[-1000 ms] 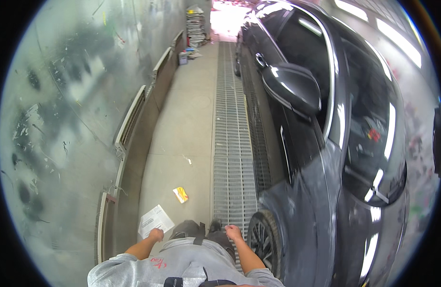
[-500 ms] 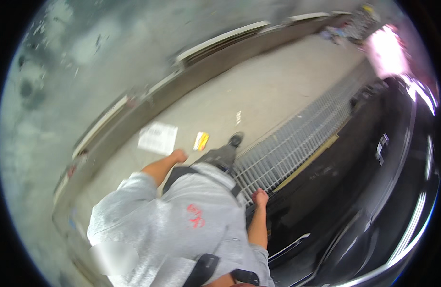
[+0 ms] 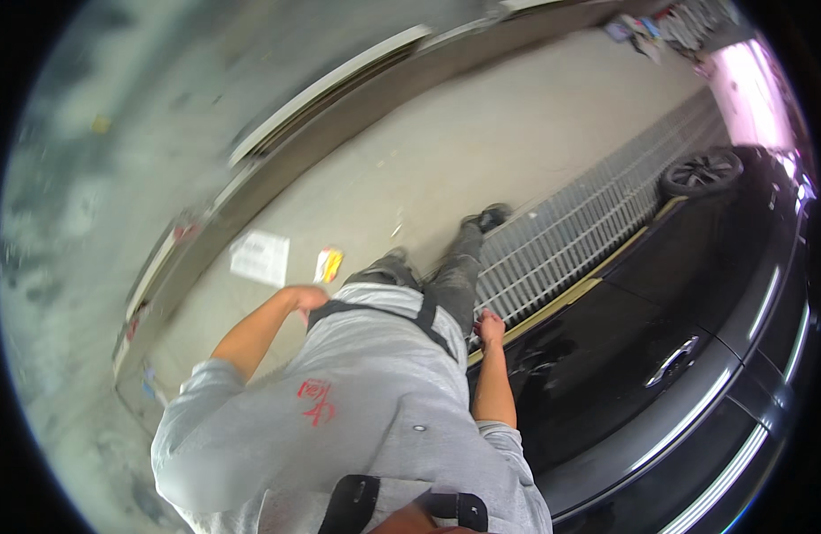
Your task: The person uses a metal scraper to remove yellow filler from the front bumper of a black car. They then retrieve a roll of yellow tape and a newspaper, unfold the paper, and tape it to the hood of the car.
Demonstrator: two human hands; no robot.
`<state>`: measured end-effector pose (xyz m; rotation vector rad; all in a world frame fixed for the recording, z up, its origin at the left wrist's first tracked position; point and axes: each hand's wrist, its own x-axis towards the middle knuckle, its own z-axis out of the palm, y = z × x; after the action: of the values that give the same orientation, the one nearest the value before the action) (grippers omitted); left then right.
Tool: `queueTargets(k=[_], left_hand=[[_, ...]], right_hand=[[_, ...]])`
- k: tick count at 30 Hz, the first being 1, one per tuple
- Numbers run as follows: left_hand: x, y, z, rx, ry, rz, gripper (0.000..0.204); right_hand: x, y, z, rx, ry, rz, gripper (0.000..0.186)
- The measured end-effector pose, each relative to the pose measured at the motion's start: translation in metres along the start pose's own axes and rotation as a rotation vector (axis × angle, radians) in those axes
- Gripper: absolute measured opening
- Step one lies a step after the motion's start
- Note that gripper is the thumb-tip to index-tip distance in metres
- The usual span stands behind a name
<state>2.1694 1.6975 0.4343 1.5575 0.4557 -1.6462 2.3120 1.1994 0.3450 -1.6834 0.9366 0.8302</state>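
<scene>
My left hand (image 3: 308, 301) hangs beside my hip, close to the dark belt; its fingers are turned down and mostly hidden, and I see nothing in it. My right hand (image 3: 490, 327) hangs low with loosely curled fingers, and nothing shows in it. It is above the edge of the metal floor grating (image 3: 553, 240), close to the black car (image 3: 606, 356) on my right. I cannot tell whether this hand touches the car. My legs (image 3: 455, 267) are in mid-stride, one dark shoe (image 3: 492, 217) set forward by the grating.
On the floor at left lie a white printed sheet (image 3: 260, 258) and a small yellow-and-white packet (image 3: 329, 265). A low ledge (image 3: 330, 107) runs along the left. Yellowish strip (image 3: 553, 307) lines the car's lower edge. A wheel (image 3: 703, 172) and a heap of crumpled material (image 3: 686, 31) are farther ahead.
I have stepped forward along the car, and one foot is now farther ahead. The car's door handle and wheel show more plainly. Both hands still hang at my sides.
</scene>
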Motion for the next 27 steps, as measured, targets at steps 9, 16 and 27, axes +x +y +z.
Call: queueTargets(k=[9, 16, 27], left_hand=[[0.075, 0.196, -0.062, 0.024, 0.235, 0.173, 0.036], [0.110, 0.364, -0.139, 0.084, 0.399, -0.018, 0.036], [0.154, 0.902, -0.470, 0.239, 0.619, 0.233, 0.033]], right_hand=[[0.153, -0.254, -0.098, 0.018, 0.012, -0.153, 0.028], [0.234, -0.456, -0.159, -0.116, 0.142, -0.429, 0.031], [0.437, -0.600, -0.317, -0.236, 0.298, -0.162, 0.031]])
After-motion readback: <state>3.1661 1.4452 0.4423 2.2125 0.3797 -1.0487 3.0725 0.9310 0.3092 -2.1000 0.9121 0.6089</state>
